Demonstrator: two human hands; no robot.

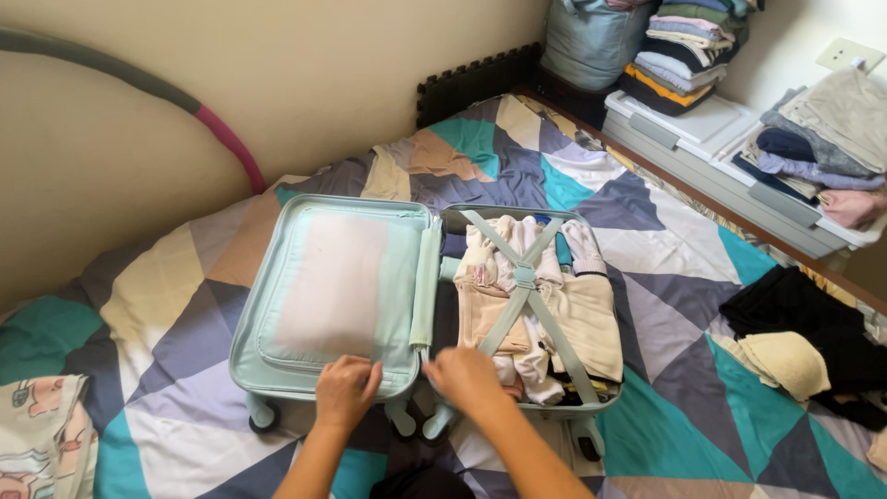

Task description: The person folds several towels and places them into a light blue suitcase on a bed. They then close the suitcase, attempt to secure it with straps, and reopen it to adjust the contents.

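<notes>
Left grip: the left hand (346,390) rests on the near edge of the zipped lid half, fingers curled and pinched together on something at the rim, perhaps a zip pull; the thing itself is too small to make out.
Right grip: the right hand (465,377) lies at the near end of the hinge, between the two halves, fingers bent downward; whether they close on anything I cannot tell, since the back of the hand hides them.
Suitcase: a pale mint hard-shell suitcase (277,370) lies open flat on the bed, wheels toward the person.
Lid half: on the left, closed over by a zipped divider panel (333,282); what lies under it is hidden.
Packed half: on the right, full of folded clothes (587,319) in cream, beige and white, held down by crossed straps (525,275) that meet at a buckle.
Bed: a bedspread (647,231) of coloured triangles carries the case.
Right of the case: a black garment (795,310) with a cream cap-like piece (785,360) on it, well apart from the hands.
Far right: stacks of folded laundry (684,51) on white storage boxes (702,125), partly cut off by the frame.
Near left corner: a printed cloth (42,434), cut off at the edge.
</notes>
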